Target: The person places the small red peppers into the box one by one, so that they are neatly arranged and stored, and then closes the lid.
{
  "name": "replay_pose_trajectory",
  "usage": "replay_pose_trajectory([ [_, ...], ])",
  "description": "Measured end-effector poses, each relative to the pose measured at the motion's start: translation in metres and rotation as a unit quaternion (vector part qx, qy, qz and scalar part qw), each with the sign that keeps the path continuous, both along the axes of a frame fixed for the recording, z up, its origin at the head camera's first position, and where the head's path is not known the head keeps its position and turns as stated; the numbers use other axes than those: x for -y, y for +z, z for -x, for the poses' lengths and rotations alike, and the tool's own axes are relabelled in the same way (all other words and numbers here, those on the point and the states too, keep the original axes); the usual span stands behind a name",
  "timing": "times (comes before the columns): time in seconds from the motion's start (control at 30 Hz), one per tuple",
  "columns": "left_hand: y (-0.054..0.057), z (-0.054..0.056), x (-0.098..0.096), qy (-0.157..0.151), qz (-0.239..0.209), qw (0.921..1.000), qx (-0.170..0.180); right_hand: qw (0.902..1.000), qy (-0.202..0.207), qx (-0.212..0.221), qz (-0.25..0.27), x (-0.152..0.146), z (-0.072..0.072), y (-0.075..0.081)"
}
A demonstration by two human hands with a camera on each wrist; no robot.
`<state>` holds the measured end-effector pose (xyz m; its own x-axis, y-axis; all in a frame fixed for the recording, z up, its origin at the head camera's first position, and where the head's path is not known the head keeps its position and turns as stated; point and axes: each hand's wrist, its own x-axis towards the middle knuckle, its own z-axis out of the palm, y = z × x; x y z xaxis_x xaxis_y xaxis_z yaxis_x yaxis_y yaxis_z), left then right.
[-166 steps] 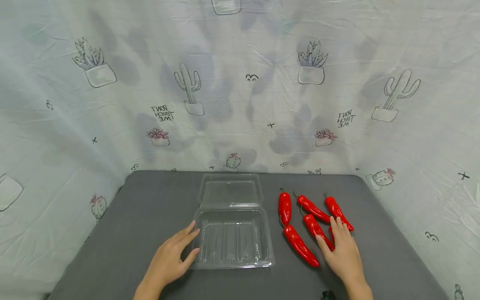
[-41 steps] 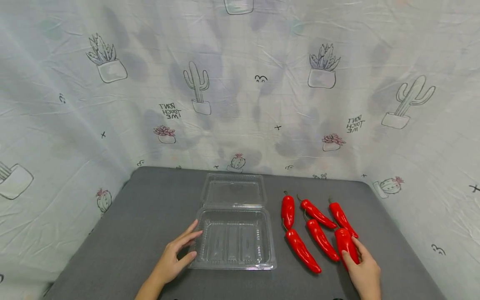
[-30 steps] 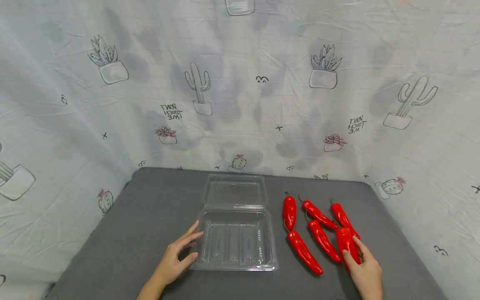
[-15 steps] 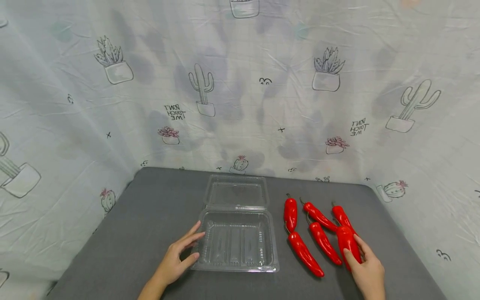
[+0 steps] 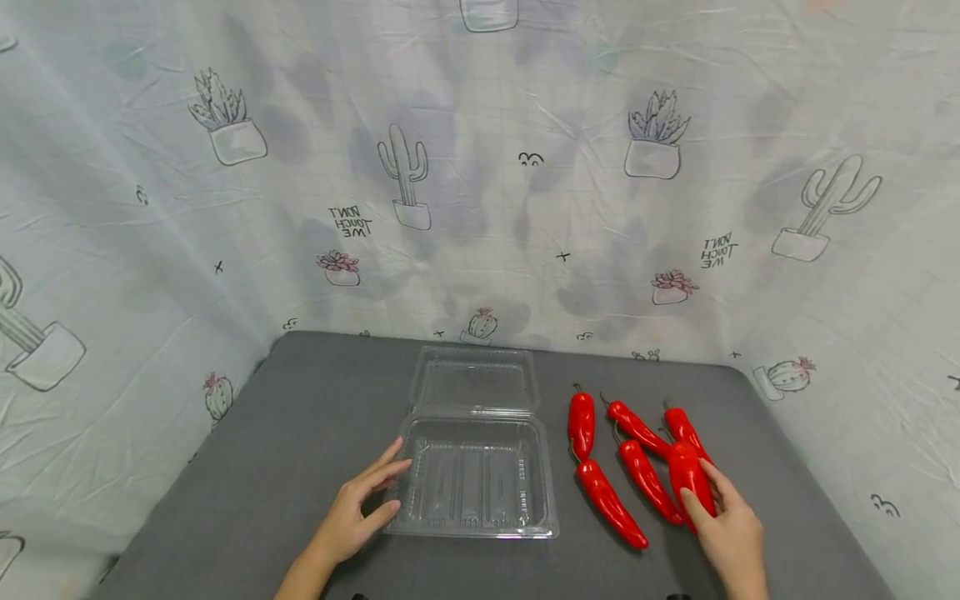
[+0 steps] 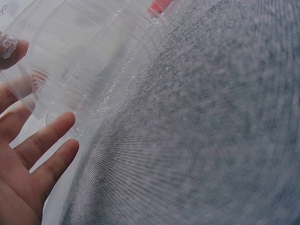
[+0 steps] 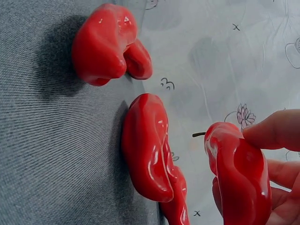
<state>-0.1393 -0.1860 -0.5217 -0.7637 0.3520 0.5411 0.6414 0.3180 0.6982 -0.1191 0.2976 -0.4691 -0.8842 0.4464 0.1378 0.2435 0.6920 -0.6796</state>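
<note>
A red chili pepper (image 5: 688, 477) with a thin stem is pinched between the thumb and fingers of my right hand (image 5: 731, 529). In the right wrist view this pepper (image 7: 239, 176) hangs apart from the table. On the left, my left hand (image 5: 352, 510) rests its loosely spread fingers at the left rim of a clear plastic clamshell box (image 5: 474, 530). The box's lid (image 5: 474, 383) lies folded back on the far side. In the left wrist view my left hand (image 6: 28, 159) has its fingers nearly straight beside the box wall (image 6: 89, 79).
Several more red chili peppers lie right of the box: one near the front (image 5: 609, 504), one behind it (image 5: 581, 421), one in the middle (image 5: 647, 479), one at the far right (image 5: 682, 429). A grey table (image 5: 285, 433) carries everything. A printed curtain (image 5: 480, 208) surrounds it.
Earlier my right hand reached over the peppers; since then it has gripped one and drawn it up. Just now that pepper has shifted slightly away from me. The left hand stays at the box.
</note>
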Motion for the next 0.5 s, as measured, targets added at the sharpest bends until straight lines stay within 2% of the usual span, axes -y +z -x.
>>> replay_pose_trajectory([
  [0.13,-0.001,0.000,0.000,0.003,0.004,1.0000,0.000,1.0000,0.007,-0.001,0.005,0.002,0.000,0.006],
  [0.23,-0.001,0.000,0.001,0.005,0.005,1.0000,-0.001,0.9998,0.018,-0.002,0.003,-0.004,0.004,-0.001],
  [0.4,0.000,0.000,0.000,0.005,0.005,1.0000,-0.002,0.9995,0.018,-0.017,-0.019,-0.027,0.022,-0.042],
  [0.5,0.000,0.000,0.000,0.004,0.003,1.0000,-0.004,0.9995,0.017,-0.022,-0.016,-0.037,0.031,-0.065],
])
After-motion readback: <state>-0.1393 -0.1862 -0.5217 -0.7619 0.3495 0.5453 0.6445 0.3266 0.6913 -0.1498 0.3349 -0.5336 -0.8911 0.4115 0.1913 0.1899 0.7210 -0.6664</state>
